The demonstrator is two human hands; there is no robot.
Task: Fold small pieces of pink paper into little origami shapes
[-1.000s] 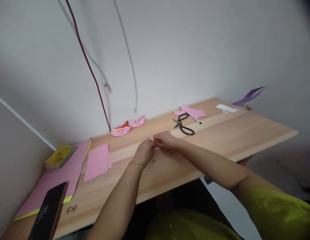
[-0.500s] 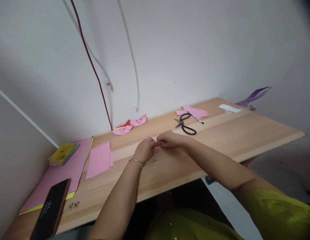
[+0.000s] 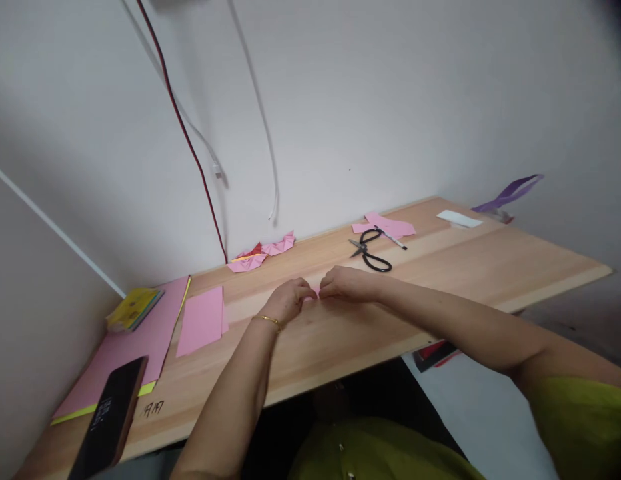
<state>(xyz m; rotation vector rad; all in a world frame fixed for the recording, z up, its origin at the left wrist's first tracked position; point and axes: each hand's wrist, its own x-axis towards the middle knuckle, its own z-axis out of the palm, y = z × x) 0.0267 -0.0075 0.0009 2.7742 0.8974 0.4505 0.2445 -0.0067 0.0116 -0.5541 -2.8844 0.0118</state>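
A small piece of pink paper [image 3: 310, 297] lies at the middle of the wooden table, mostly covered by my fingers. My left hand [image 3: 289, 298] pinches its left side, thumb and fingertips pressed together. From the right, my right hand [image 3: 344, 284] has its curled fingers closed on the paper's other side. The two hands are a small gap apart, with a bit of pink showing between them. How the paper is folded is too small to make out. Beyond my right hand lie black-handled scissors [image 3: 371, 252], blades apart.
Folded pink paper shapes [image 3: 263, 254] rest near the wall. Pink scraps [image 3: 385, 225] and a pen [image 3: 391, 239] lie behind the scissors, a white strip [image 3: 459, 219] farther right. At left are pink sheets [image 3: 202, 320], a larger pink stack [image 3: 160, 327], a yellow pack [image 3: 133, 309] and a phone [image 3: 110, 417].
My hands have moved slightly apart, and more of the pink paper shows between them. My right forearm has swung outward to the right. The view has shifted a little.
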